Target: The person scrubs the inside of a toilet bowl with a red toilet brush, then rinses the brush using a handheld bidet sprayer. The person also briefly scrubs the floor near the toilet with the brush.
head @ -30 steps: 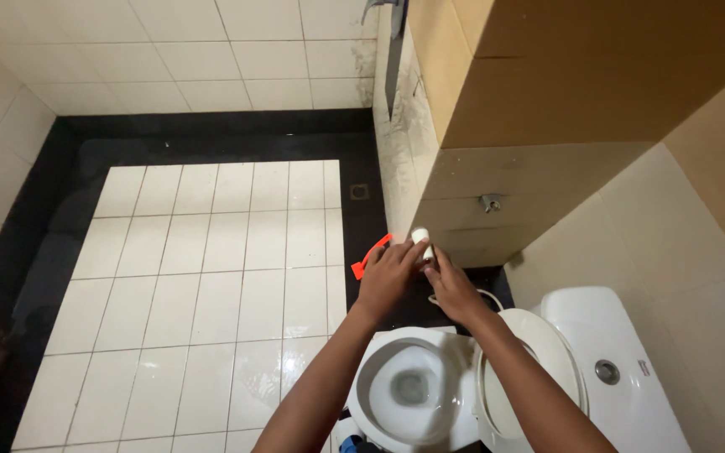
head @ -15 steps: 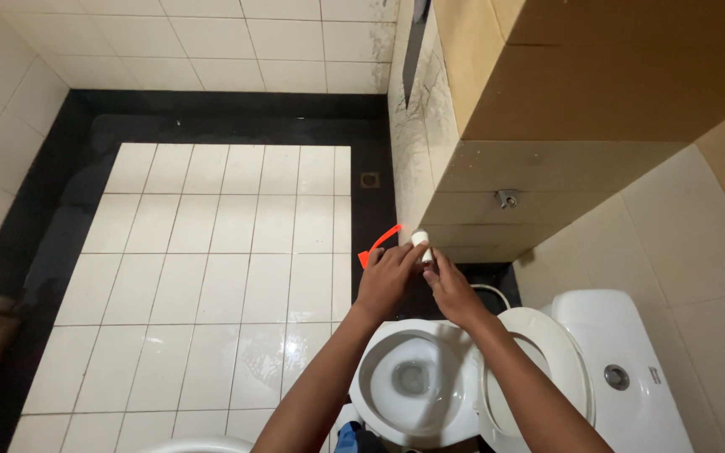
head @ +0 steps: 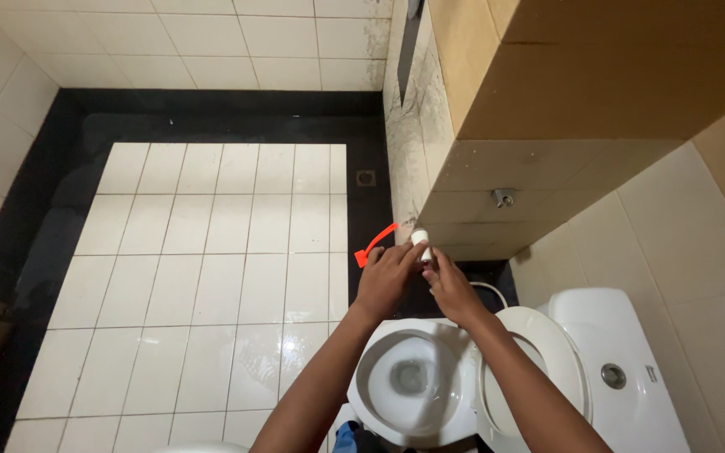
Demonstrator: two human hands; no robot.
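My left hand (head: 386,278) and my right hand (head: 451,289) meet above the far rim of an open white toilet bowl (head: 371,394). Together they grip a small bottle whose body is hidden by my fingers. Only its white round top (head: 419,237) and a red curved spout (head: 374,246) pointing left and down show. My right fingers rest on the white top, and my left hand wraps the part under the red spout. The raised toilet seat (head: 547,369) stands to the right of the bowl.
A white cistern (head: 631,369) with a round flush button sits at the right. A metal valve (head: 503,198) juts from the tan tiled wall, with a white hose (head: 490,290) below it. The white tiled floor has a black border and a drain (head: 366,178).
Both hands stay on the bottle in nearly the same place over the bowl. The view has shifted slightly, and the red spout keeps pointing left.
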